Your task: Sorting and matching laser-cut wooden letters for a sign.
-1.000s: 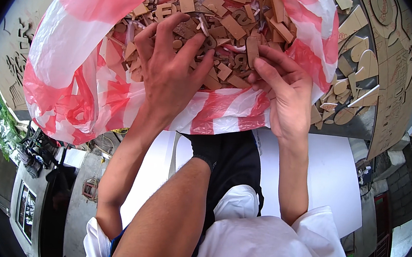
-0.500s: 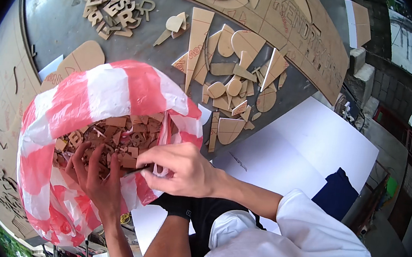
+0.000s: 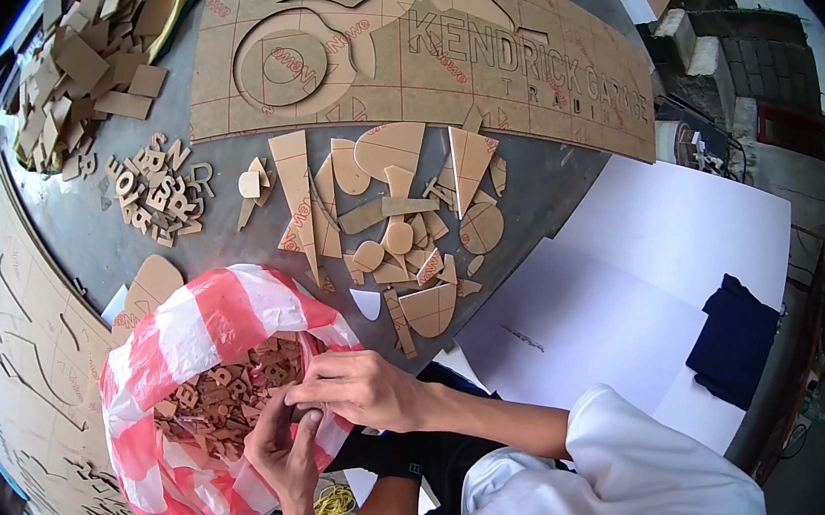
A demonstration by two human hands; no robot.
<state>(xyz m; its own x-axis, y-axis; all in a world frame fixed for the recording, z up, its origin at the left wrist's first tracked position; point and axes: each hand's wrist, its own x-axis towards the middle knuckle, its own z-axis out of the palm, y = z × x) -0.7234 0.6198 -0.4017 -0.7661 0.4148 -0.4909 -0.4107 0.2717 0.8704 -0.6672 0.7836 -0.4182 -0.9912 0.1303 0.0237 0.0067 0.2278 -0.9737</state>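
Note:
A red-and-white plastic bag (image 3: 232, 304) stands open in front of me, full of small brown cut-out letters and scraps (image 3: 227, 399). My left hand (image 3: 284, 450) is over the bag's right side, its thumb and fingers closed together. Fingertips of my right hand (image 3: 364, 388) meet it from the right in a pinch. Between the hands is something small and dark, too covered to name.
Loose cut letters (image 3: 160, 193) and larger brown offcuts (image 3: 387, 169) lie on the grey table (image 3: 231, 163). Behind them is a big cut sheet (image 3: 371, 82). Square pieces (image 3: 91, 63) are heaped far left. White sheets (image 3: 590, 286) and dark blue cloth (image 3: 729, 336) lie right.
My left hand has come out from among the pieces, its spread fingers now closed against my right hand. The view has shifted, showing more of the table's far side.

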